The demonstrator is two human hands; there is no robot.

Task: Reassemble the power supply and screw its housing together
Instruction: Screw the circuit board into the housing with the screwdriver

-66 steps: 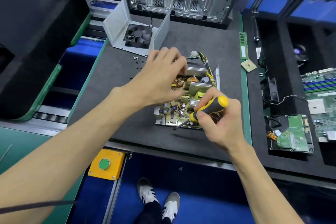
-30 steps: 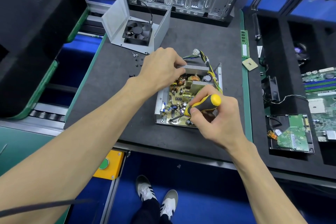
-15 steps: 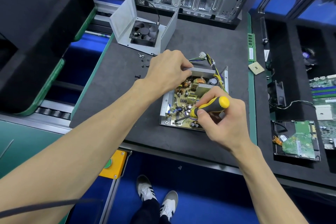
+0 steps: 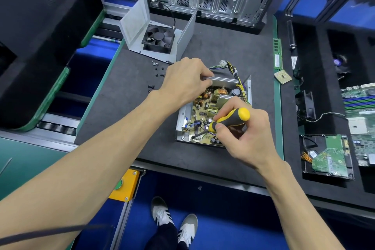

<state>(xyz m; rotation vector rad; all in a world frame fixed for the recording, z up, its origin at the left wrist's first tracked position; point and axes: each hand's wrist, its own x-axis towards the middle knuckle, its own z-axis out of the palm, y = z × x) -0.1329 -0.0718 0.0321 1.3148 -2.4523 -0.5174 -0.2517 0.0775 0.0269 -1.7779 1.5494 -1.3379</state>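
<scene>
We see the power supply (image 4: 205, 115) open at frame centre on the dark mat (image 4: 233, 50) | our left hand (image 4: 184, 81) grips its heatsink (image 4: 225, 82) | our right hand (image 4: 247, 136) grasps the screwdriver (image 4: 227, 119), tip on the board's lower-left corner | fan cover (image 4: 156, 36) upper centre, loose screws (image 4: 157, 69) just below it.

— What colour is the screwdriver (image 4: 228, 121)?
— Yellow and black handle, dark shaft.
— And the circuit board (image 4: 205, 111)?
— Yellowish, with copper-orange coils, in a silver metal tray (image 4: 181, 122).
— The wires (image 4: 233, 69)?
— Yellow, black and blue, ending in a white plug.
— The mat (image 4: 213, 55)?
— Dark grey, edged in green.
— The fan (image 4: 158, 39)?
— Black, in a pale grey cover (image 4: 134, 22).
— The shoes (image 4: 174, 223)?
— White with black stripes, on a blue floor (image 4: 233, 225).
</scene>
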